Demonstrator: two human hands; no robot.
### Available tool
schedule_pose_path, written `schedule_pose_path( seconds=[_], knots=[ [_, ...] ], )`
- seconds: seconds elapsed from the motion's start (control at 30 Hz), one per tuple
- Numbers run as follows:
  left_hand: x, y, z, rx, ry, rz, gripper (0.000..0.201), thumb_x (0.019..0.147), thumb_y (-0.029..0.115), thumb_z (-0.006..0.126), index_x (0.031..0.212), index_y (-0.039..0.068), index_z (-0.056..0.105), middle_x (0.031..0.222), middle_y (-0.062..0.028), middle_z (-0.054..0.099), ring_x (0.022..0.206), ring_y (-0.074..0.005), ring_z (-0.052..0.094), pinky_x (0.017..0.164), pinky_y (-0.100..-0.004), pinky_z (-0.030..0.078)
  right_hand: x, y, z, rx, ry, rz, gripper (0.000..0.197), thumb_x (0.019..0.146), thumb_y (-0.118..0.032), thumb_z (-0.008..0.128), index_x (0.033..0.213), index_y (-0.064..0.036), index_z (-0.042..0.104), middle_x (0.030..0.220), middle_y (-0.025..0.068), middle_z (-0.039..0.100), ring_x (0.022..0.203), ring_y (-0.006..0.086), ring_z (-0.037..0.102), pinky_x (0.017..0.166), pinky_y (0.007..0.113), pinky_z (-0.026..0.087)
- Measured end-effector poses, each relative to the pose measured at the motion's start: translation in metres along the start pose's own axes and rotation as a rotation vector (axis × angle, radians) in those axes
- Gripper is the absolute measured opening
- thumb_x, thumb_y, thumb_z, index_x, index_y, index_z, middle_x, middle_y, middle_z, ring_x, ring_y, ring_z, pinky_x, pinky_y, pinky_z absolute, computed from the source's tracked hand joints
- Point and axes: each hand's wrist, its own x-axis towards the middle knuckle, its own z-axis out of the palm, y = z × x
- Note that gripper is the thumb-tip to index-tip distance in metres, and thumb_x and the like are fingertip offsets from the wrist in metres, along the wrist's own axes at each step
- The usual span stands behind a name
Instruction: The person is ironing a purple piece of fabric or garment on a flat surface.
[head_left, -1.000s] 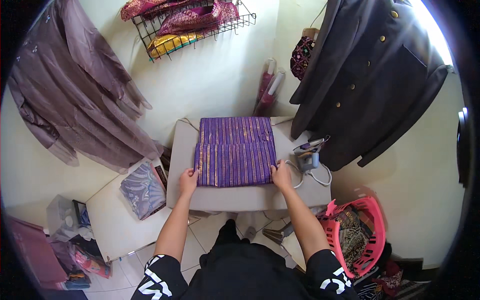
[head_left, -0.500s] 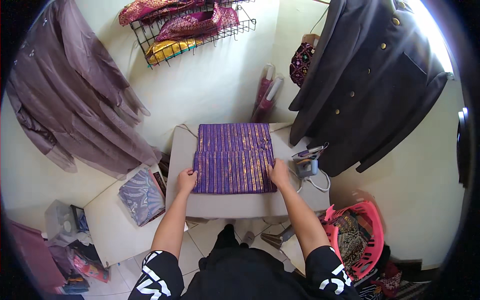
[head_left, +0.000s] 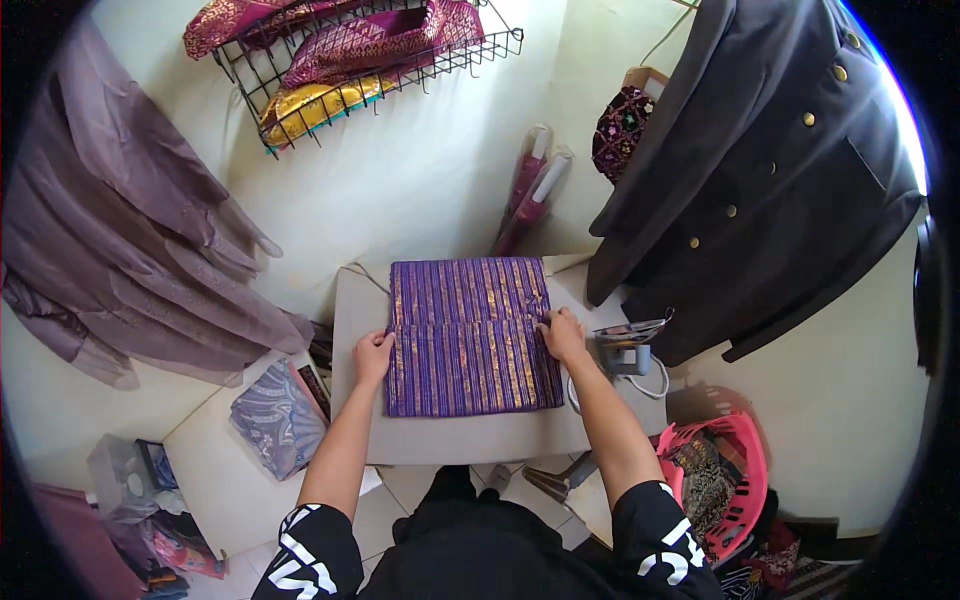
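A folded purple cloth (head_left: 470,370) with gold stripes lies flat on the beige ironing board (head_left: 480,440), a crosswise edge running over its middle. My left hand (head_left: 374,356) is at its left side, fingers closed on the edge near that crosswise line. On the opposite side my right hand (head_left: 563,334) pinches the right edge, slightly farther up. Both sets of fingertips are partly hidden. Just right of my right hand, a grey-blue iron (head_left: 626,358) stands on the board with its pale cord beside it.
A pink laundry basket (head_left: 745,470) of clothes stands at the right. Left is a white table (head_left: 205,470) with folded grey-blue patterned cloth (head_left: 280,415). A dark jacket (head_left: 760,190) and a mauve garment (head_left: 130,220) hang on either side. A black wire rack (head_left: 400,75) holds fabrics above.
Both hands have slid away from me along the cloth's sides, toward the crosswise edge. The whole view has shifted, so the board and cloth appear lower.
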Motion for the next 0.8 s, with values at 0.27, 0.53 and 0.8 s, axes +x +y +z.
schedule_pose_path(
  seconds=[0.27,0.53,0.8],
  knots=[
    [0.005,0.006,0.001,-0.055,0.024,0.014,0.032,0.089,0.027,0.077,0.106,0.0,0.075,0.091,-0.0139,0.078,0.083,-0.0212,0.075,0.077,-0.0335,0.056,0.007,0.004,0.005,0.204,0.079,0.035,0.029,0.089,-0.026,0.073,0.111,-0.009,0.064,0.111,0.0124,0.069,0.109,0.0348,0.064,0.095,0.055,0.044],
    [0.014,0.007,0.004,-0.053,-0.002,0.014,0.028,0.088,0.023,0.078,0.105,0.001,0.076,0.09,-0.0136,0.078,0.081,-0.0212,0.075,0.075,-0.0328,0.055,0.005,0.015,0.013,0.549,0.178,0.081,0.033,0.086,-0.012,0.077,0.11,-0.0043,0.055,0.095,0.0161,0.071,0.095,0.035,0.07,0.085,0.045,0.052],
    [0.004,0.024,0.001,0.057,0.048,0.001,0.032,0.087,0.032,0.078,0.101,0.003,0.076,0.093,-0.0138,0.077,0.085,-0.0268,0.075,0.077,-0.0373,0.056,-0.003,0.006,0.019,0.55,0.324,0.125,0.029,0.087,-0.004,0.073,0.108,-0.0016,0.054,0.092,0.0203,0.073,0.09,0.0373,0.071,0.081,0.045,0.054]
  ],
)
